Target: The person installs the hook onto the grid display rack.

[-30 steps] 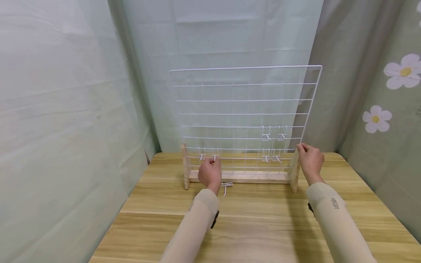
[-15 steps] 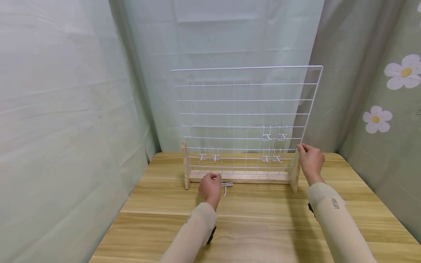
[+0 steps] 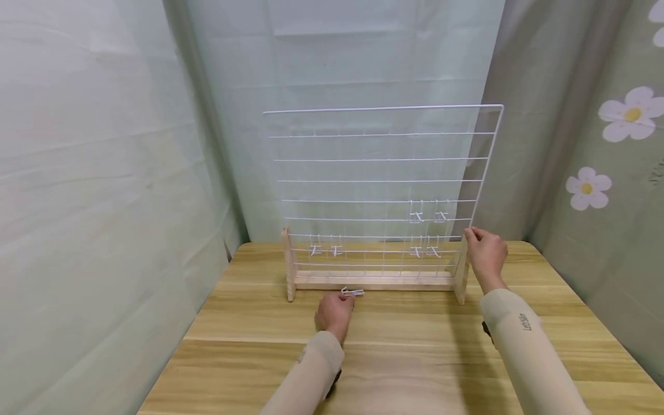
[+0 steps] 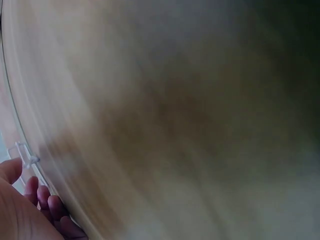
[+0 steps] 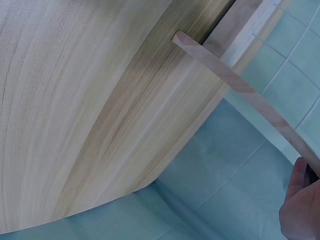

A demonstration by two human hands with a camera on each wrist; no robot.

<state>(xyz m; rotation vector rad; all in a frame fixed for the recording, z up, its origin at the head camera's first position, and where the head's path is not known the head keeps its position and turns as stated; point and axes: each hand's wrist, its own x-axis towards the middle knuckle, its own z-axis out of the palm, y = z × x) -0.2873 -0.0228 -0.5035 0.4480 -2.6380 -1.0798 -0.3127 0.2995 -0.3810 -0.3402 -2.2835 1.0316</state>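
Note:
My left hand [image 3: 334,316] is low over the table in front of the rack, its fingertips right at a white wire hook [image 3: 353,292] lying there. In the left wrist view, the thumb [image 4: 11,170] and fingers stand apart beside the hook [image 4: 26,156]; the fingers partly cover its prong in the head view. My right hand [image 3: 486,256] pinches the top of the right wooden upright [image 3: 461,276] of the white wire grid rack [image 3: 381,181]. That upright [image 5: 240,85] runs up to the right fingers [image 5: 296,177] in the right wrist view.
Two hooks [image 3: 336,250] hang low on the grid's left side. Several more hooks [image 3: 417,251] hang in two rows on the right. A wooden crossbar [image 3: 373,282] joins the uprights. Pale curtains [image 3: 104,173] enclose the wooden table [image 3: 249,357].
My left hand has come down from the hooks at the grid's lower left to the hook on the table. The right hand stays on the upright. The head view has shifted slightly.

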